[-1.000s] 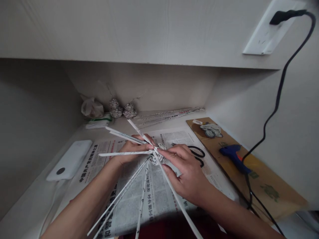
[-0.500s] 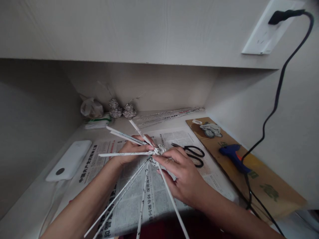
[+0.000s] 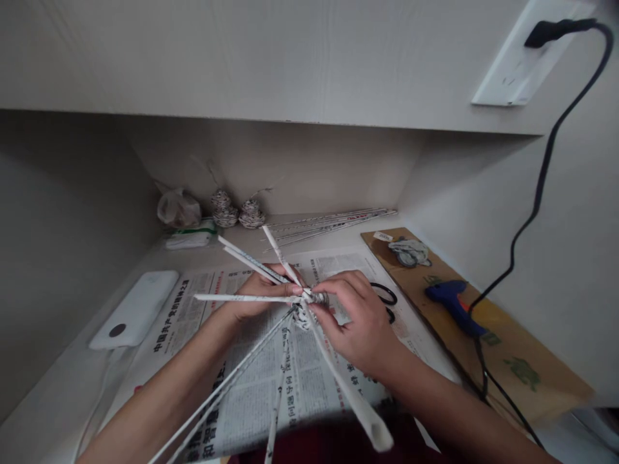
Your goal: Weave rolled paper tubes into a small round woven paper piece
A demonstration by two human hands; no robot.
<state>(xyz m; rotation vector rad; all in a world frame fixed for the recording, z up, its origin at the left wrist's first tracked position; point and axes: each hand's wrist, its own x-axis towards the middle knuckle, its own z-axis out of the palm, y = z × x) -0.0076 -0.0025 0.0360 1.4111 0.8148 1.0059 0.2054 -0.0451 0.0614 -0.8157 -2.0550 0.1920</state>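
A small woven piece of rolled newspaper [image 3: 302, 316] is held between my two hands, with several long paper tubes [image 3: 246, 298] fanning out from it. My left hand [image 3: 264, 287] is closed around its left side, thumb against the tubes. On the right, my right hand [image 3: 355, 312] pinches the weave near its top with thumb and index finger. One tube [image 3: 355, 399] slants toward me, its hollow end facing the camera. Black-handled scissors [image 3: 385, 293] lie on the newspaper, partly hidden behind my right hand.
Newspaper sheets [image 3: 256, 386] cover the desk. A white power bank [image 3: 135, 309] lies left. Two woven gourds [image 3: 251, 214], a plastic bag [image 3: 178, 207] and loose paper tubes [image 3: 333, 222] are at the back. A blue glue gun [image 3: 449, 301] rests on cardboard [image 3: 527, 361], corded to a wall socket [image 3: 515, 71].
The woven piece has turned slightly, and its tubes have shifted right. My right hand has moved a little right and up, covering more of the scissors. The near tube now points more toward the camera.
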